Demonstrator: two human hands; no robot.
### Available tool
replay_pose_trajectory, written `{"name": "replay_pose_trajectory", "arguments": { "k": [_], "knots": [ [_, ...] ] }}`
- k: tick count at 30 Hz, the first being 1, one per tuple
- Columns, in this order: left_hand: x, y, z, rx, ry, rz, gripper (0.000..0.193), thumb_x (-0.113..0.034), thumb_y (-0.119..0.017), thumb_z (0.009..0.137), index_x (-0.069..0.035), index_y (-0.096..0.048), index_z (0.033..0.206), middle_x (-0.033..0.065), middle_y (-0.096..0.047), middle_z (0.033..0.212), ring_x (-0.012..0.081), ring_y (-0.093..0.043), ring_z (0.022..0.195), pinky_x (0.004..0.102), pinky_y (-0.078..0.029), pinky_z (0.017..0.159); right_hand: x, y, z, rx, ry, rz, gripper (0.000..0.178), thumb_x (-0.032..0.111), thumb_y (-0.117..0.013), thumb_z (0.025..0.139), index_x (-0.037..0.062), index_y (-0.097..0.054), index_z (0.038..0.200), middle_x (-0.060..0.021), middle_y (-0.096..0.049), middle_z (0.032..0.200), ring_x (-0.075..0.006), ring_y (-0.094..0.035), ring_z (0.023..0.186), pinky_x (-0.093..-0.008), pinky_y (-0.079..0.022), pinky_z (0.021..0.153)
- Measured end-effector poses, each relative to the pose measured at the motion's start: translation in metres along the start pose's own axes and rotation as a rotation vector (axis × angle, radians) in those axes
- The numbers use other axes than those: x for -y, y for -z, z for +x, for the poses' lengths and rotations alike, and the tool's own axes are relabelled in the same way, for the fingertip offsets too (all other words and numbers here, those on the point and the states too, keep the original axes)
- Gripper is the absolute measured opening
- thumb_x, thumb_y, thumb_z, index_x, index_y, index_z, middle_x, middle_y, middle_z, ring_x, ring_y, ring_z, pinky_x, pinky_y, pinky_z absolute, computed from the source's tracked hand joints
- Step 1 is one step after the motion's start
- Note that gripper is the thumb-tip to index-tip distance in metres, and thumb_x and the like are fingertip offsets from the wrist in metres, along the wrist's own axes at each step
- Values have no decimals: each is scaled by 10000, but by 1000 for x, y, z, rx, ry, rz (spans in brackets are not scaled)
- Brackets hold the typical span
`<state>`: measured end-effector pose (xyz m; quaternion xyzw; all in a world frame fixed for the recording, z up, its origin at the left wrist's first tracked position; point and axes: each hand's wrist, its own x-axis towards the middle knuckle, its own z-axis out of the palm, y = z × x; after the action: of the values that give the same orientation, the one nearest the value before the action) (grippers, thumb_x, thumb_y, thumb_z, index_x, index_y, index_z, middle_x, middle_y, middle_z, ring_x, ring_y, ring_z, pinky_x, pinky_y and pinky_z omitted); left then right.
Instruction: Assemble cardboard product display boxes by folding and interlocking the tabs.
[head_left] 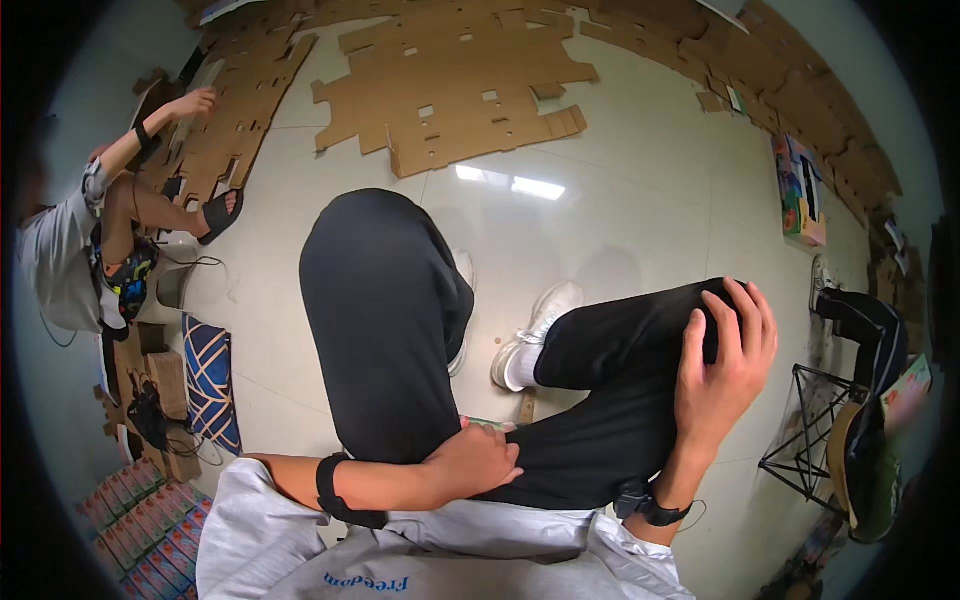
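Note:
I sit with bent knees in black trousers (pixel 380 300). My left hand (pixel 472 462) rests on my lap between the thighs, its fingers curled in; whatever they may hold is hidden. Just above it shows a sliver of a thin, pale green and pink thing (pixel 487 423), mostly covered by the hand and trousers. My right hand (pixel 728 365) lies over the right knee, fingers apart, touching only the trouser cloth. Dark straps are round both wrists, the right one with a small black device (pixel 635 498).
Flattened brown cardboard (pixel 455 90) lies on the pale floor ahead. At left sit another person (pixel 75 260), a blue patterned panel (pixel 210 385) and rows of small coloured boxes (pixel 150 530). On the right are a colourful box (pixel 800 195), a black wire-frame stand (pixel 800 430) and another person's leg (pixel 865 320).

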<state>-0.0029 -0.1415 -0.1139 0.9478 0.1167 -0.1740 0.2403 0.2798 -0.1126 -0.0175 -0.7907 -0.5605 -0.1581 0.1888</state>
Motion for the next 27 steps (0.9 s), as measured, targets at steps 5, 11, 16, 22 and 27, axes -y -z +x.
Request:
{"name": "replay_pose_trajectory", "arguments": {
  "k": [5,11,16,22,27],
  "knots": [
    [7,-4,4,21,-127,-69,487,-475,-558,1054,-23,-649,894,160,-711,793,312,-713,683,513,-607,677,-9,0,-2,-3,-54,-16,161,115,-729,918,69,-754,1070,-75,-703,1284,-336,-592,1313,-483,-439,1125],
    [8,-12,-22,-309,-135,129,478,-503,-557,1051,-31,-597,996,136,-663,789,291,-714,688,441,-624,718,-20,-3,-8,1,-96,-20,147,114,-710,949,54,-753,1076,-74,-704,1303,-324,-583,1333,-468,-443,1120],
    [12,-19,-6,-358,-39,104,465,-507,-571,1039,-59,-603,922,100,-644,666,267,-699,611,391,-599,634,-30,-4,-13,-7,-115,-32,152,119,-688,968,49,-751,1087,-79,-704,1312,-328,-583,1333,-454,-442,1126],
    [11,-10,-3,-356,-90,-137,376,-410,-608,1003,-95,-594,799,51,-602,533,260,-618,457,405,-521,496,-36,-4,-17,-10,-110,-45,155,117,-681,971,41,-745,1090,-84,-708,1310,-332,-584,1333,-461,-445,1123],
    [7,-13,8,-453,-82,-77,361,-391,-605,1000,-89,-602,801,62,-599,528,281,-629,473,412,-518,507,-31,-2,-13,-11,-109,-18,153,117,-684,963,38,-741,1082,-86,-707,1308,-331,-584,1332,-466,-440,1125]
  ]
}}
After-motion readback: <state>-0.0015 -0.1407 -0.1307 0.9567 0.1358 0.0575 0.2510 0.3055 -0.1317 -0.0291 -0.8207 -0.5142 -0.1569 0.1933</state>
